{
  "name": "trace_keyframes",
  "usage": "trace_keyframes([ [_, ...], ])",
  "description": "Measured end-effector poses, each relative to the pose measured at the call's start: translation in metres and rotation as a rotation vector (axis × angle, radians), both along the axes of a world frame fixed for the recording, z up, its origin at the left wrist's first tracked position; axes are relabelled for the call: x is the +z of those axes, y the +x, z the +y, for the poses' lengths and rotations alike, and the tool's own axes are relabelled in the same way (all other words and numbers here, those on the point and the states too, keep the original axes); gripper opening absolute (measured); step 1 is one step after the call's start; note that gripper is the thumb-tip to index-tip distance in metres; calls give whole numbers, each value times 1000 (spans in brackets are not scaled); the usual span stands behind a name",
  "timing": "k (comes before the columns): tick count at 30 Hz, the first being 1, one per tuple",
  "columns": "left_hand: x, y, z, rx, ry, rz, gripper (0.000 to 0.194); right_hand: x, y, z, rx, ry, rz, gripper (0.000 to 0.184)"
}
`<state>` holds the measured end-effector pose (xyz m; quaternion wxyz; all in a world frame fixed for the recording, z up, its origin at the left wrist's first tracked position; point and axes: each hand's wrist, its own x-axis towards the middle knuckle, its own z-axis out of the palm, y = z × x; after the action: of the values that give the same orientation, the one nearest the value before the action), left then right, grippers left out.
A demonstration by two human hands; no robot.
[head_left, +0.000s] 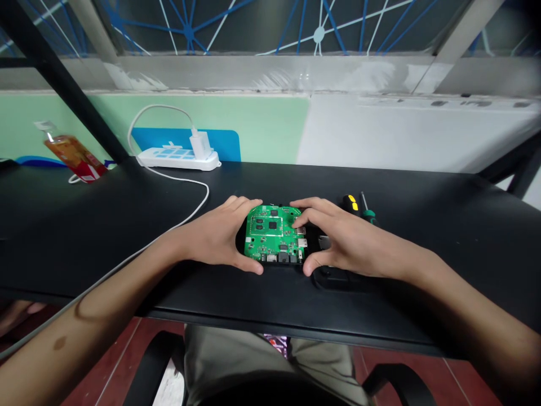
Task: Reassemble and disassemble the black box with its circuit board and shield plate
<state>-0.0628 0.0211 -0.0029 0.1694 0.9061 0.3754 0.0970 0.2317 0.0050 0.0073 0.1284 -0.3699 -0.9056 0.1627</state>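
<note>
A green circuit board [270, 241] with chips and metal ports sits in a shallow black casing on the black table. My left hand [220, 234] grips the board's left side, thumb at the near edge and fingers at the far edge. Curled around the right side is my right hand [344, 234], with its thumb near the front corner and one fingertip on the board by the ports. Partly beneath my right hand and wrist lies a black plastic cover [338, 279]; much of it is hidden.
Behind my right hand are a yellow-and-black screwdriver handle [350, 203] and a green-handled screwdriver [368, 213]. A white power strip [181, 159] with a plugged-in charger [200, 144] stands by the wall. Its white cable [205, 197] runs along my left arm. A drink bottle [74, 155] stands far left.
</note>
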Motion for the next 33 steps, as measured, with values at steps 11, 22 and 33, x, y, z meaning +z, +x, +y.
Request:
trace_keyframes([
  [11, 4, -1, -2, -6, -28, -98, 107, 2, -1, 1, 13, 15, 89, 73],
  [22, 2, -2, -1, -25, -21, -113, 106, 4, 6, 7, 47, 33, 91, 62],
  [33, -2, -4, 0, 59, -102, -96, 136, 5, 3, 8, -80, 122, 77, 77],
])
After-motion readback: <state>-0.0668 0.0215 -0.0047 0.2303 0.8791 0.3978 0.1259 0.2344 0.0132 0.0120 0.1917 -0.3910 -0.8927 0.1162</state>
